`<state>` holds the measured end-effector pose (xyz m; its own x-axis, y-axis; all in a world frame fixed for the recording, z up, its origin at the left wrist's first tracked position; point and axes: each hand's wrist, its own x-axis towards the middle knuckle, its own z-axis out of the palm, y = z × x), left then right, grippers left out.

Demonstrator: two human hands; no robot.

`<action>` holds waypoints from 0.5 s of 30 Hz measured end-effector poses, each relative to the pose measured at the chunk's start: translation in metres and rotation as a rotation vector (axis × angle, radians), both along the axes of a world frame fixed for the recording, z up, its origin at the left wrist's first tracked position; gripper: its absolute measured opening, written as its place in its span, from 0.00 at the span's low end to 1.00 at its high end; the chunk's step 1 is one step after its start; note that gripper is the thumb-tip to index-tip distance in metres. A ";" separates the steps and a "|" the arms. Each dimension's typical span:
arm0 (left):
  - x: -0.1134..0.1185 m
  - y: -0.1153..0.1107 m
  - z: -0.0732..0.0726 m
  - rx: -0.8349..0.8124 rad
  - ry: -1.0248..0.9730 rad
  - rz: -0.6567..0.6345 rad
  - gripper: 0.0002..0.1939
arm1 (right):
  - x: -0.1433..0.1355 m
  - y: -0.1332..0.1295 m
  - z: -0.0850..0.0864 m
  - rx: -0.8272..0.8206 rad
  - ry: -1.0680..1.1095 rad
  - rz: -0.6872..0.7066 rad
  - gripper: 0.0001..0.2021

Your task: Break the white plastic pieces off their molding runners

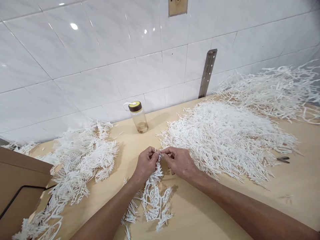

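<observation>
Fingers (169, 150) pinched, white strands (155, 200) trailing below

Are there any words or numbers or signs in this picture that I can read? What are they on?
None that can be read.
Bottle: no letters show; a pale spot on its lid is too small to make out.
Cardboard box: a bent black line, but no letters.
Metal strip by the wall: holes, no readable numbers.
White strands at the left hand and right hand: no writing.
</observation>
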<state>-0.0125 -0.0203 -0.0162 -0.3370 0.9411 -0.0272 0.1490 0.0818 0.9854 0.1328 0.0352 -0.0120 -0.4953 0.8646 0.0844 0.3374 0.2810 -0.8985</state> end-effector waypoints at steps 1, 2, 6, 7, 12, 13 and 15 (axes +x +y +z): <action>0.000 0.000 -0.001 0.005 0.007 0.001 0.19 | -0.001 0.000 0.000 0.002 0.002 -0.002 0.12; 0.001 -0.001 -0.001 0.009 0.014 -0.001 0.19 | -0.001 0.000 -0.001 0.006 0.002 -0.008 0.11; 0.001 0.000 -0.001 0.019 0.018 -0.002 0.19 | -0.003 0.002 -0.005 0.029 0.012 -0.035 0.09; 0.001 0.000 0.000 0.021 0.017 0.002 0.20 | -0.003 0.002 -0.006 0.037 0.020 -0.038 0.09; 0.001 0.002 0.001 -0.020 0.008 -0.009 0.21 | -0.004 0.003 -0.009 0.098 0.031 -0.036 0.10; 0.001 0.002 0.001 -0.030 0.015 -0.018 0.21 | -0.004 0.004 -0.010 0.129 0.022 -0.038 0.10; 0.000 0.001 0.001 -0.045 0.051 -0.036 0.20 | -0.004 0.004 -0.013 0.219 -0.006 -0.043 0.09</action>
